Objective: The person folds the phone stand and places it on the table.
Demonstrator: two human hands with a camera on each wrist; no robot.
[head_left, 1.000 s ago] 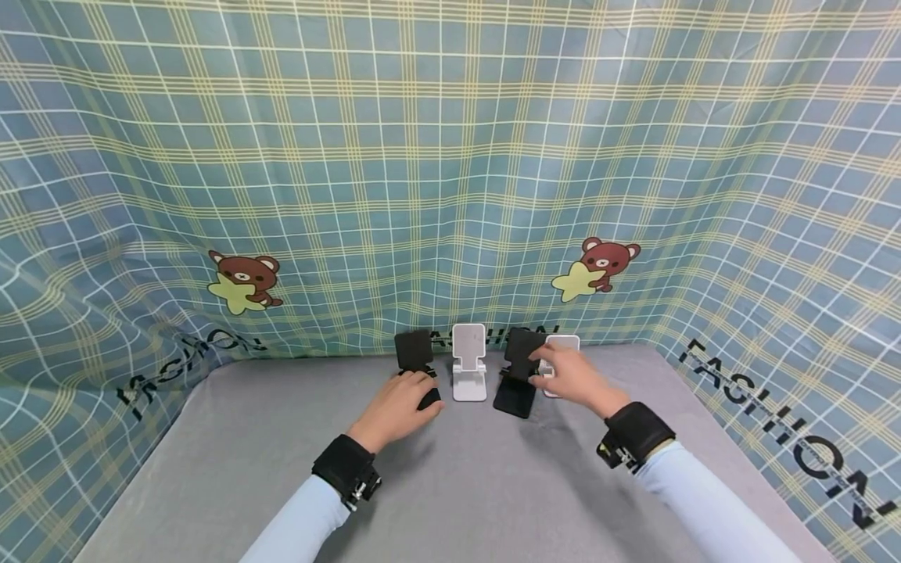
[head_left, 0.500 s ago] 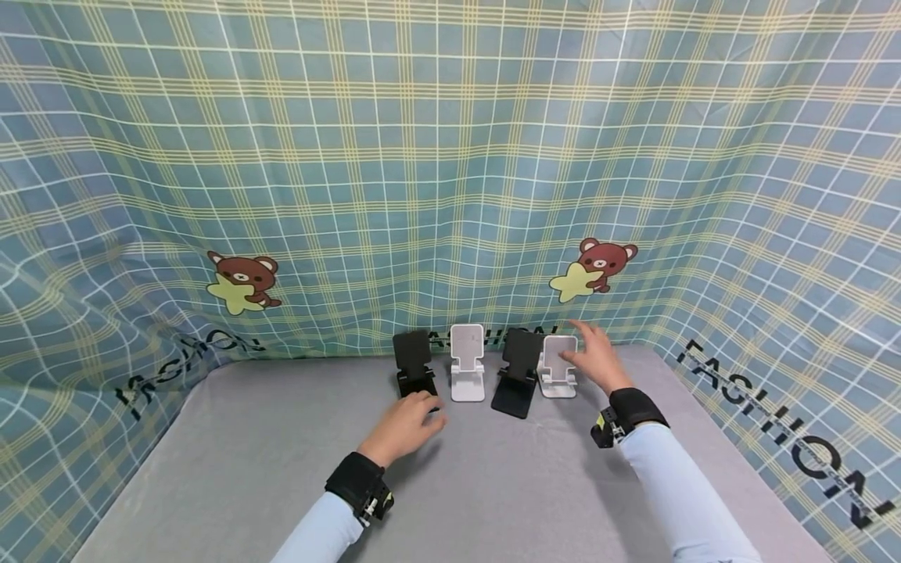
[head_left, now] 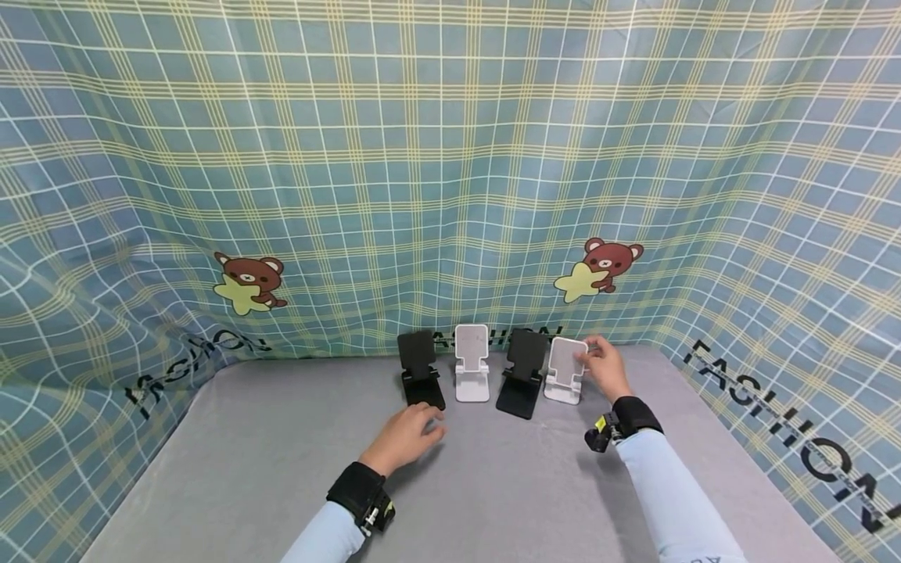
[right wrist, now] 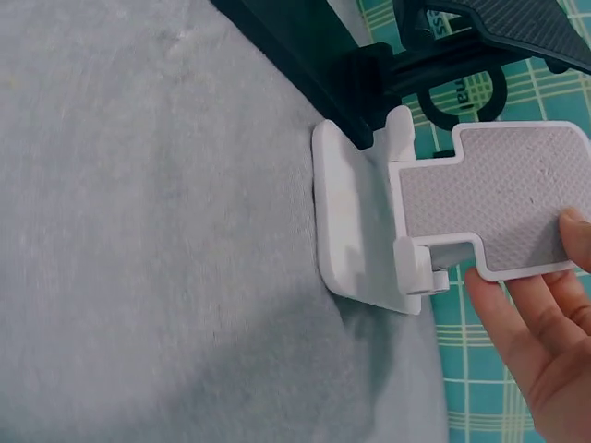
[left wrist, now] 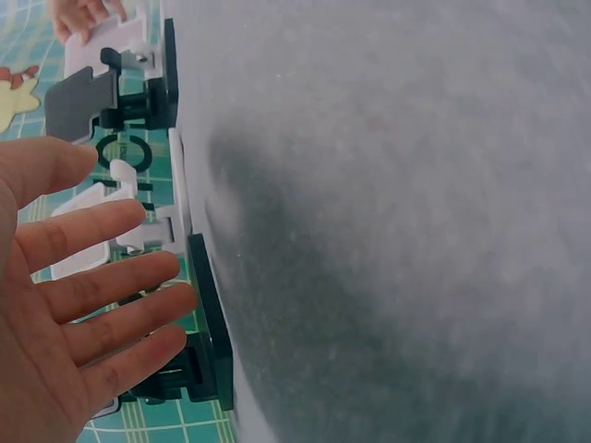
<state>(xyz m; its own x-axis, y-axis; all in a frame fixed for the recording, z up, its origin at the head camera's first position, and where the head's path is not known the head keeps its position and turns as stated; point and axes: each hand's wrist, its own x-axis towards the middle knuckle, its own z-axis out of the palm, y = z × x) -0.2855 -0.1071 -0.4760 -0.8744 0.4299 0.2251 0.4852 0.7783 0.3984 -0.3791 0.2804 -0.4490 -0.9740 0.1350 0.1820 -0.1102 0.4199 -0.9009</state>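
Two black and two white phone stands stand in a row at the back of the grey table. My right hand (head_left: 607, 369) pinches the upright panel of the rightmost white phone stand (right wrist: 517, 189) between thumb and fingers, at its right edge. Left of it is a black phone stand (head_left: 522, 375), then the other white phone stand (head_left: 472, 367). The left black phone stand (head_left: 419, 367) ends the row. In front of that one hovers my left hand (head_left: 403, 438), holding nothing; its fingers lie spread and relaxed in the left wrist view.
The grey cloth-covered table (head_left: 486, 485) spreads before the row. A blue-green checked curtain (head_left: 436, 195) with printed bears hangs right behind the stands and along both sides.
My right hand went from the right black stand over to the rightmost white stand and took hold of it; that stand is now turned slightly. My left hand drew back from the left black stand.
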